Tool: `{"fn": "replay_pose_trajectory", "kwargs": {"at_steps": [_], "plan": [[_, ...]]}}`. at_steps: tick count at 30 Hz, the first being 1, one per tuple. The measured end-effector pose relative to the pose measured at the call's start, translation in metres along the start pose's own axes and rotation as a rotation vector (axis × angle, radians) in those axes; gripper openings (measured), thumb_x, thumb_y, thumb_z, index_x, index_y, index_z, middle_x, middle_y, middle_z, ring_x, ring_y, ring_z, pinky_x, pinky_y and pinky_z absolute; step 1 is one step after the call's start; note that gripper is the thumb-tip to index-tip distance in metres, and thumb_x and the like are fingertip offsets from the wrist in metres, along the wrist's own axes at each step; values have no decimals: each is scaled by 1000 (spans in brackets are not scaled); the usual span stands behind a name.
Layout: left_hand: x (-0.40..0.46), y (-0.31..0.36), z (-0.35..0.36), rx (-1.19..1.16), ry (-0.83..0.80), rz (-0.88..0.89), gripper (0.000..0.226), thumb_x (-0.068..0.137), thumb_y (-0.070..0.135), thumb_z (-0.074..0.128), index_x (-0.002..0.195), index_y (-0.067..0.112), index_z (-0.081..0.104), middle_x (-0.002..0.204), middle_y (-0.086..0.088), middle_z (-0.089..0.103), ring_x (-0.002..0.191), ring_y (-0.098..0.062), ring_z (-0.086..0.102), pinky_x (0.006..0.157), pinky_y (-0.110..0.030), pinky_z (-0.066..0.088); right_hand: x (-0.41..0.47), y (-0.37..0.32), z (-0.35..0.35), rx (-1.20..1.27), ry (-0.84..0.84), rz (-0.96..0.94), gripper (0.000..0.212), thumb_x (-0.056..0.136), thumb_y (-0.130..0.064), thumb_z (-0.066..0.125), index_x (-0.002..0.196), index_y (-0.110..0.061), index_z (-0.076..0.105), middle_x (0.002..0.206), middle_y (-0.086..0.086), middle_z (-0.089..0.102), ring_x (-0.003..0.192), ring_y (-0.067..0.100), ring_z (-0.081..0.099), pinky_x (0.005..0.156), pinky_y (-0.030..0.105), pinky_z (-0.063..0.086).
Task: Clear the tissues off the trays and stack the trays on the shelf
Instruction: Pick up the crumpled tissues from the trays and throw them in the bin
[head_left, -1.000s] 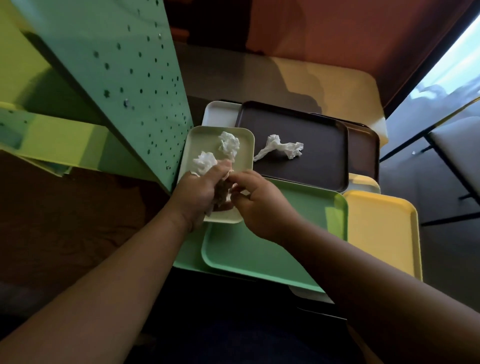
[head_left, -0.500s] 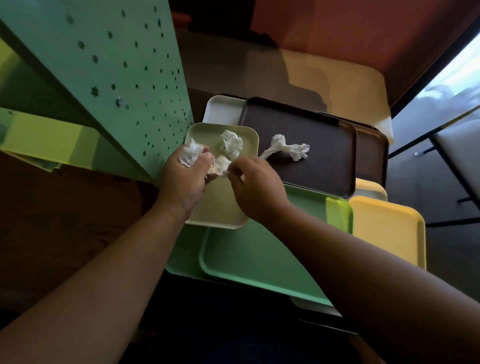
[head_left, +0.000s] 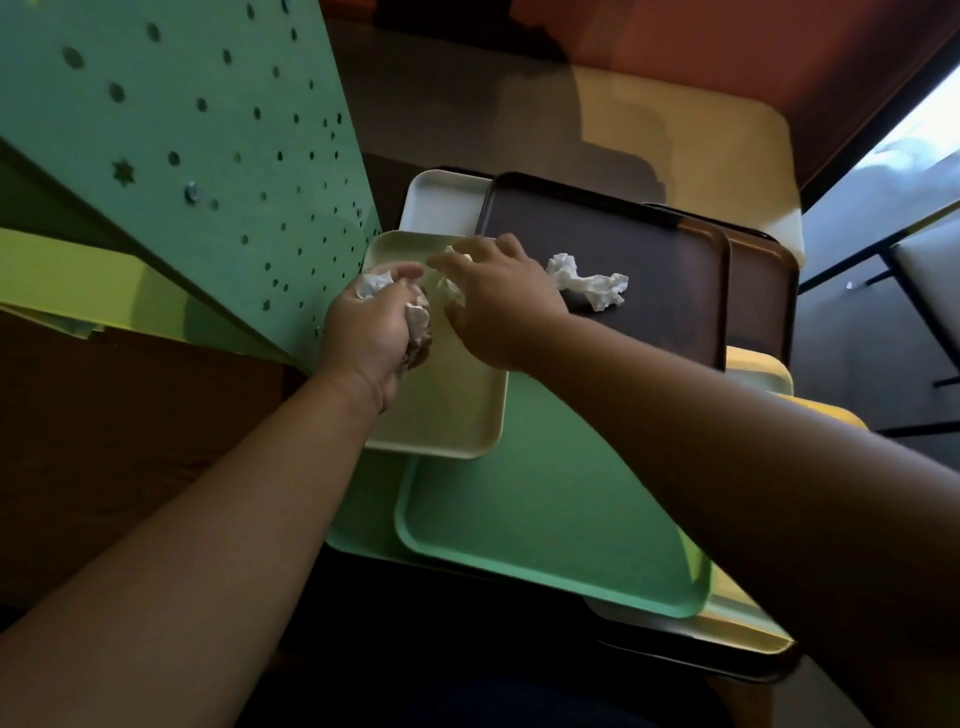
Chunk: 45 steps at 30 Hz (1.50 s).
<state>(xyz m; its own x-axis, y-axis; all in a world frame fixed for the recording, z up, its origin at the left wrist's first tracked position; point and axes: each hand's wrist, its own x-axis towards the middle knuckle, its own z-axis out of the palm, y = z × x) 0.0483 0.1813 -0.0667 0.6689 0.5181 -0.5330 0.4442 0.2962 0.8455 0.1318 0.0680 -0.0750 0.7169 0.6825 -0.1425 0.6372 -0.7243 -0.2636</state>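
Tissues are split three ways: a crumpled wad (head_left: 415, 325) is bunched in the left hand (head_left: 374, 332), whose fingers are curled tight around it with white paper showing above the thumb and below the fingers; a small piece (head_left: 451, 288) sits under the fingertips of the right hand (head_left: 493, 306), which reaches over the pale tray (head_left: 452, 410) with fingers spread and bent down onto it, though whether it is gripped I cannot tell; and a twisted tissue (head_left: 589, 283) lies alone on the dark brown tray (head_left: 649, 249), just right of the right hand and apart from it. The pale tray rests on top of a large green tray (head_left: 545, 530), its left edge close beside the green perforated panel (head_left: 208, 156) of the shelf, so the left hand has little room on that side. A white tray (head_left: 441, 208) peeks out behind, and a yellow tray (head_left: 758, 371) shows past the right forearm. Open bench (head_left: 675, 130) lies beyond the brown trays.
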Motion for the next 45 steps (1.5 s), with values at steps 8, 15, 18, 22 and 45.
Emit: {"fn": "replay_pose_trajectory", "kwargs": {"at_steps": [8, 15, 18, 22, 45], "plan": [[9, 1, 6, -17, 89, 13, 34, 86, 51, 67, 98, 20, 64, 77, 1, 68, 62, -13, 60, 56, -28, 49, 1, -1, -4, 485, 98, 138, 15, 92, -15, 69, 107, -15, 67, 100, -1, 66, 86, 15, 64, 74, 28, 56], [9, 0, 14, 2, -139, -21, 19, 82, 29, 77, 90, 17, 64, 85, -5, 70, 70, -18, 63, 50, -28, 50, -25, 12, -16, 1082, -5, 262, 23, 89, 5, 68, 105, -9, 58, 98, 6, 73, 89, 23, 72, 85, 45, 62], [7, -2, 24, -38, -140, -50, 16, 84, 8, 72, 86, 16, 59, 90, -10, 68, 69, -19, 66, 50, -30, 55, -22, 48, -16, 874, 259, 391, 20, 90, 1, 59, 97, -18, 62, 99, 4, 71, 88, 27, 70, 83, 45, 60], [5, -4, 36, -62, -130, -55, 18, 83, 0, 68, 83, 15, 57, 93, -16, 68, 76, -27, 70, 54, -34, 59, -29, 94, -3, 211, 122, 375, 28, 95, -22, 56, 118, -27, 71, 124, 2, 58, 122, 27, 48, 91, 38, 48], [-198, -6, 212, -86, -789, 4, 20, 98, 13, 44, 96, -1, 59, 84, -21, 50, 74, -31, 51, 58, -31, 43, -287, 108, -87, 821, 743, 144, 10, 92, -8, 69, 97, -11, 60, 85, -4, 59, 75, 5, 61, 67, 17, 51]]}}
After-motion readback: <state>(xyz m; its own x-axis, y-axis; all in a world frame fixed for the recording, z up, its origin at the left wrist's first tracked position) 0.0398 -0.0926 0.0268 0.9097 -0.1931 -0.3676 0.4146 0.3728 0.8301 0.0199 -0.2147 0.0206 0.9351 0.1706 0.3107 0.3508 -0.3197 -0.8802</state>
